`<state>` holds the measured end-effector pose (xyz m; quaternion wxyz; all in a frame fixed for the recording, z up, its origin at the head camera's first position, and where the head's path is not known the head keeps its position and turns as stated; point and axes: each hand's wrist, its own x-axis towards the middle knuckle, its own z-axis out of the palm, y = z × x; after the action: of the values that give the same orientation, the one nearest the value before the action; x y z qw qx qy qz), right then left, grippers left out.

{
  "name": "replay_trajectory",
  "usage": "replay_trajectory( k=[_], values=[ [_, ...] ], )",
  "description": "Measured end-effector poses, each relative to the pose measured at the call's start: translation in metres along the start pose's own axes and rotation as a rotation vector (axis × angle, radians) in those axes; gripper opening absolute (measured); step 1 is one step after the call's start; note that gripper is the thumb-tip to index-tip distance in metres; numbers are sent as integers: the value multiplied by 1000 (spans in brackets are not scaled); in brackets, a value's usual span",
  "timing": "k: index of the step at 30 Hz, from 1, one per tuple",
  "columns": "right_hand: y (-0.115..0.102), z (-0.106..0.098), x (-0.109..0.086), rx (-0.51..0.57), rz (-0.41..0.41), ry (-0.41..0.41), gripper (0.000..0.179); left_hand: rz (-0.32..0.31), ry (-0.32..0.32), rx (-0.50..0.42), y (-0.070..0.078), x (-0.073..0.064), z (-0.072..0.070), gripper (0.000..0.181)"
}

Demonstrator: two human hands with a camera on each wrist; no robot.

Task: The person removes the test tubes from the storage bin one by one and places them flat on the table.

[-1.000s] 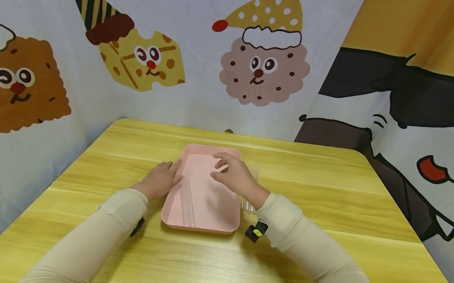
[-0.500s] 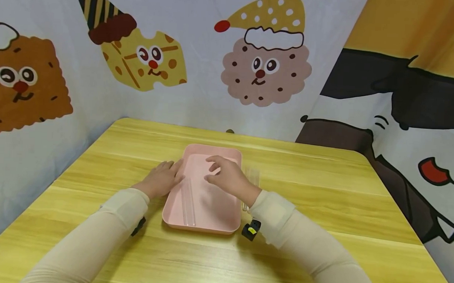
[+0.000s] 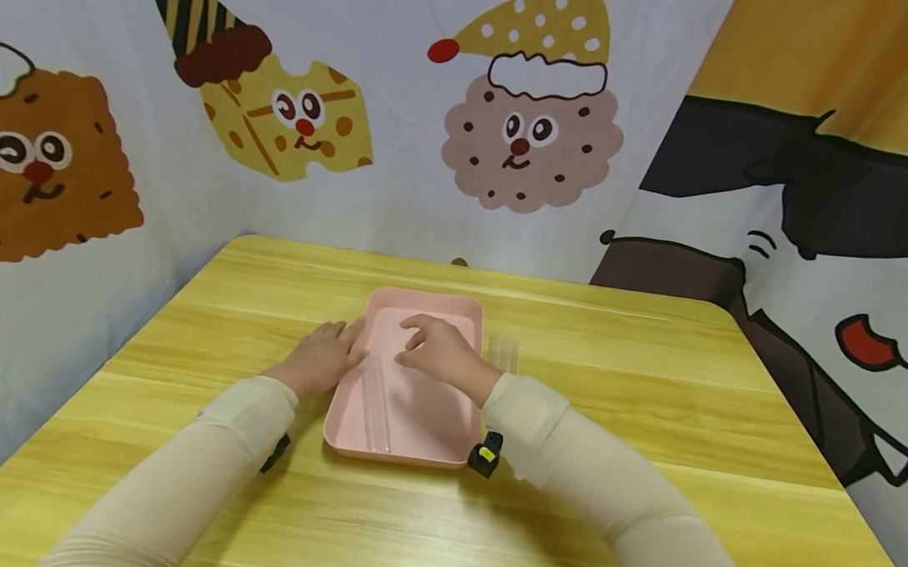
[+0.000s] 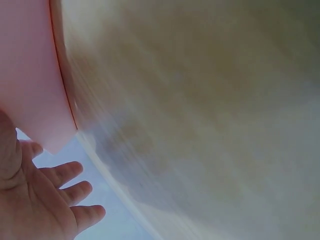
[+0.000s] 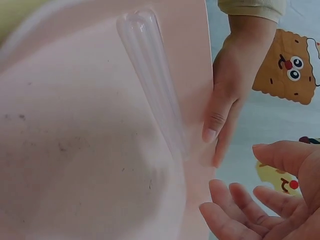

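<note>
Two clear test tubes [image 3: 376,410] lie side by side along the left wall of a pink tray [image 3: 436,459]. In the right wrist view the test tubes [image 5: 152,75] show rounded ends. My left hand [image 3: 320,359] rests at the tray's left rim, thumb over the edge and the other fingers fairly straight outside. The left wrist view shows those fingers [image 4: 76,193] spread apart. Above the tray floor hovers my right hand [image 3: 446,352], fingers loosely bent and thumb apart. Between its thumb and fingers [image 5: 230,220] nothing shows in the right wrist view.
Several more clear tubes [image 3: 503,352] lie on the wooden table [image 3: 631,381] right of the tray, partly hidden by the right forearm. A cloth [image 3: 397,206] printed with cartoon figures hangs behind the table and along both sides.
My right hand has moved left across the tray, uncovering more of the tubes on the table. The left hand and the tray stay in place.
</note>
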<state>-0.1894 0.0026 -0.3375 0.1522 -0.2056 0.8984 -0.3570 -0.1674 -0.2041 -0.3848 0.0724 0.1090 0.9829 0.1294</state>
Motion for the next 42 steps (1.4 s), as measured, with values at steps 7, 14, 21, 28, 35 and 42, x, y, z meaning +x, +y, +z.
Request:
replay_trajectory(
  k=[7,14,21,28,35,42],
  values=[
    [-3,4,4,116,74,-52,55,-14,8,-25,0,-4,-3,59],
    [-6,7,6,188,150,-78,56,-6,4,-34,0,-5,-7,59],
    [-6,11,12,251,212,-97,56,-2,8,-36,1,-5,-7,58],
    [-6,14,17,262,246,-119,54,-1,7,-20,1,-3,-5,58],
    [-7,18,17,279,290,-139,53,0,13,-9,2,-3,-5,57],
    [-6,23,19,284,327,-145,52,-3,4,-11,2,-3,-4,57]
  ],
)
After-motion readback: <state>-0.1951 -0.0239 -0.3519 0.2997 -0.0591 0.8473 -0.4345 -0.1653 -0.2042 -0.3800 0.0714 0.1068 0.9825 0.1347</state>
